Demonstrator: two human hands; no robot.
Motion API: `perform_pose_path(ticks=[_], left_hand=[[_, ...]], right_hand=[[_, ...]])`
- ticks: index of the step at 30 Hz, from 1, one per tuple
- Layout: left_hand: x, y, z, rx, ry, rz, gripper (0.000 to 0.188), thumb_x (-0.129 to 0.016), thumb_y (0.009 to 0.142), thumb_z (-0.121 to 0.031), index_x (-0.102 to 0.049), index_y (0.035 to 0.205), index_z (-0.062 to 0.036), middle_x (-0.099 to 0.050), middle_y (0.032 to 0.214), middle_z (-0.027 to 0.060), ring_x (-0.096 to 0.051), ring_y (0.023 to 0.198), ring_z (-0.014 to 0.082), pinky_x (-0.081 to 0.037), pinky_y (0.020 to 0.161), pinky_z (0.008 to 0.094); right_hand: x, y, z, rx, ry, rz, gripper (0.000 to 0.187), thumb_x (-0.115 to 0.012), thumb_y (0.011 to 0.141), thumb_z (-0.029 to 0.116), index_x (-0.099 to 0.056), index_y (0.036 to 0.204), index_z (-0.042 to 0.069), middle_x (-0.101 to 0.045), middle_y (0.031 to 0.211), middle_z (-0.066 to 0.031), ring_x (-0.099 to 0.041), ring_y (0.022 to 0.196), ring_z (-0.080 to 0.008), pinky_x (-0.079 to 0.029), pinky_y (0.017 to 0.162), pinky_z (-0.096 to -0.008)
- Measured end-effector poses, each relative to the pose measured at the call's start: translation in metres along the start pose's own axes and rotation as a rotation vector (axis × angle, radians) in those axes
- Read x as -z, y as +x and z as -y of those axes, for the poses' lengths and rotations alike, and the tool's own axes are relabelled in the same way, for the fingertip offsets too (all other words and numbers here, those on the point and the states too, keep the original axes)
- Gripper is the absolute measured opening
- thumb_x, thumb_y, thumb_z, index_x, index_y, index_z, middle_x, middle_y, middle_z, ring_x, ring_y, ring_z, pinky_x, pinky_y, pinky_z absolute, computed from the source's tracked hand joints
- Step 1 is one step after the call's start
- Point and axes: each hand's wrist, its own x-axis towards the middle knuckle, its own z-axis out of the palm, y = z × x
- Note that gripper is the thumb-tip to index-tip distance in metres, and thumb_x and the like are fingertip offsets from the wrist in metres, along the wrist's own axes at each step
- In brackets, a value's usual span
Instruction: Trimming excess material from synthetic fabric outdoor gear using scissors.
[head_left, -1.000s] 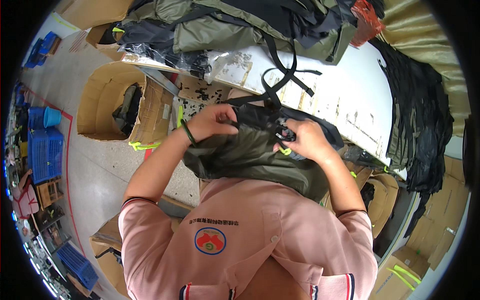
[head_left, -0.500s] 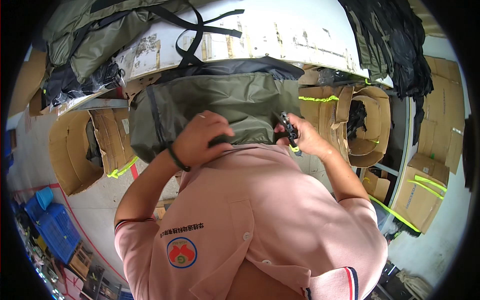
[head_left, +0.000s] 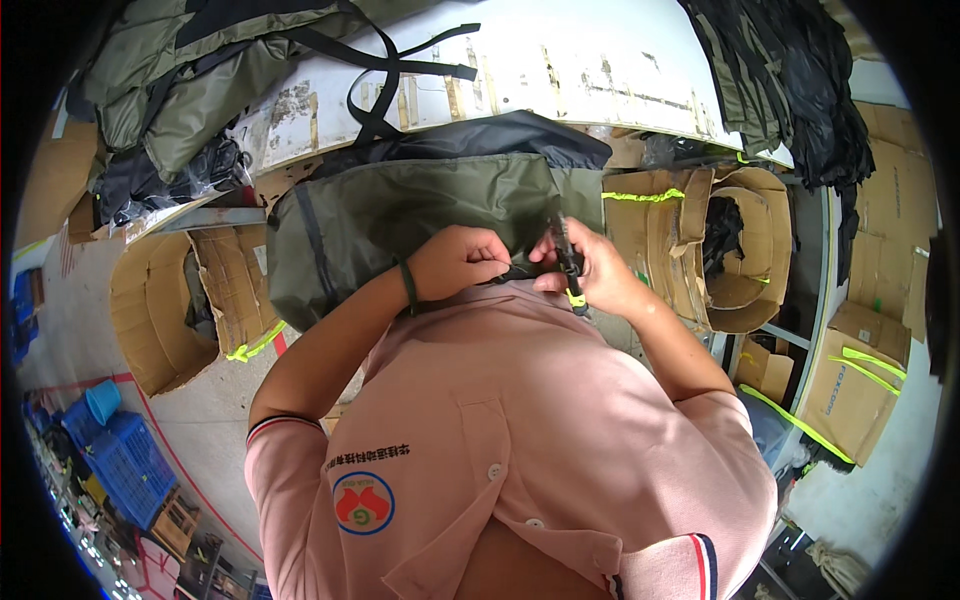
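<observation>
An olive-green coated fabric bag (head_left: 430, 200) lies across the table's front edge and hangs down against my body. My left hand (head_left: 462, 260) is closed at the bag's near edge, thumb and fingertips pinched together. What they pinch is too small to make out. Just beside it, my right hand (head_left: 592, 268) grips a slim dark hand tool (head_left: 569, 262) with a yellow-green end; its exact kind is unclear. The fingertips of both hands are close together over a dark part of the bag's edge.
Behind the bag is a worn white table (head_left: 560, 70). Olive bags with black straps (head_left: 390, 70) lie at its far left, dark bags (head_left: 790, 90) at the right. Open cardboard boxes stand left (head_left: 165, 310) and right (head_left: 745, 250). Blue crates (head_left: 125, 465) are at lower left.
My left hand has moved right along the bag's edge, toward my right hand, and its fingers have closed into a pinch. The tool in my right hand now stands more upright.
</observation>
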Motion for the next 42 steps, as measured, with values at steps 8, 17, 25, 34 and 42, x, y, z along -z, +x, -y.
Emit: perform_pose_path(ticks=[8, 17, 25, 34, 42], left_hand=[[0.056, -0.099, -0.028, -0.254, 0.214, -0.381, 0.025, -0.069, 0.083, -0.020, -0.063, 0.101, -0.0041, -0.061, 0.102, 0.0082, -0.057, 0.096, 0.0154, -0.044, 0.084, 0.0288], [0.025, -0.197, 0.031, -0.238, 0.831, -0.712, 0.054, -0.085, 0.059, -0.027, -0.061, 0.104, -0.0085, -0.048, 0.127, 0.0146, -0.038, 0.125, 0.0367, -0.033, 0.102, 0.0462], [0.020, -0.189, 0.043, -0.085, -0.212, -0.732, 0.015, -0.071, 0.079, 0.001, -0.065, 0.092, -0.0030, -0.065, 0.087, 0.0017, -0.059, 0.078, 0.0058, -0.047, 0.070, 0.0211], [0.042, -0.200, 0.019, -0.272, -0.148, -0.725, 0.020, -0.069, 0.081, -0.002, -0.063, 0.100, -0.0001, -0.065, 0.090, 0.0019, -0.060, 0.083, 0.0073, -0.049, 0.076, 0.0226], [0.172, -0.485, -0.003, -0.325, 0.699, -2.222, 0.013, -0.066, 0.085, -0.007, -0.064, 0.096, -0.0010, -0.065, 0.089, 0.0043, -0.059, 0.080, 0.0117, -0.047, 0.077, 0.0249]], right_hand=[[0.017, 0.020, -0.016, -0.176, 0.119, -0.016, 0.030, -0.064, 0.077, -0.011, -0.054, 0.100, 0.003, -0.058, 0.091, -0.0016, -0.057, 0.084, -0.0096, -0.050, 0.079, -0.0255], [0.035, 0.040, -0.023, -0.099, -0.077, 0.030, 0.024, -0.070, 0.076, -0.004, -0.051, 0.088, 0.005, -0.054, 0.079, 0.0010, -0.050, 0.074, -0.0075, -0.042, 0.069, -0.0222], [0.034, 0.048, -0.013, -0.124, -0.390, 0.099, 0.023, -0.073, 0.074, -0.001, -0.052, 0.083, 0.005, -0.051, 0.072, 0.0024, -0.046, 0.067, -0.0071, -0.040, 0.063, -0.0231], [-0.020, 0.097, 0.068, 0.389, -0.909, 0.189, 0.049, -0.084, 0.060, 0.040, -0.056, 0.082, 0.006, -0.061, 0.071, -0.0103, -0.056, 0.066, -0.0339, -0.045, 0.064, -0.0411], [0.010, 0.181, 0.130, 0.436, -0.659, -0.241, 0.031, -0.078, 0.071, 0.015, -0.054, 0.084, 0.003, -0.059, 0.068, -0.0150, -0.059, 0.063, -0.0312, -0.048, 0.062, -0.0368]])
